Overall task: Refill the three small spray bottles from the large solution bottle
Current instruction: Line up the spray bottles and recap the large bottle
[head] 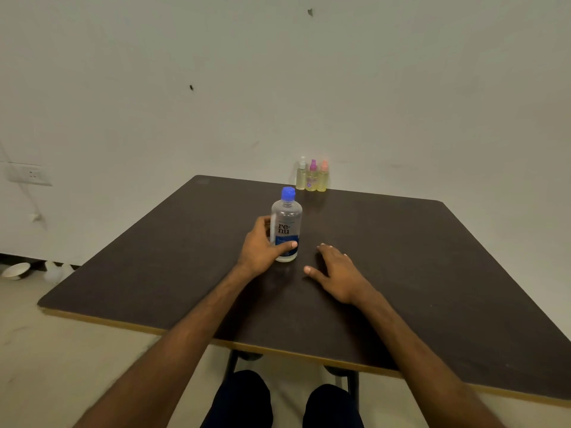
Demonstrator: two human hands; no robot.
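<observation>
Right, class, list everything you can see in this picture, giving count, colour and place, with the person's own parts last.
solution bottle: 1, clear with blue cap and label, upright mid-table
spray bottles: 3, yellowish with white, purple and orange tops, in a row at the table's far edge
table: 1, dark brown, pale edge, foreground
wall socket: 1, white, wall at left
bowl: 1, white, floor at far left
left hand: 1, grips the solution bottle
right hand: 1, flat on the table right of the bottle
knees: 2, dark trousers, below the table's near edge
</observation>
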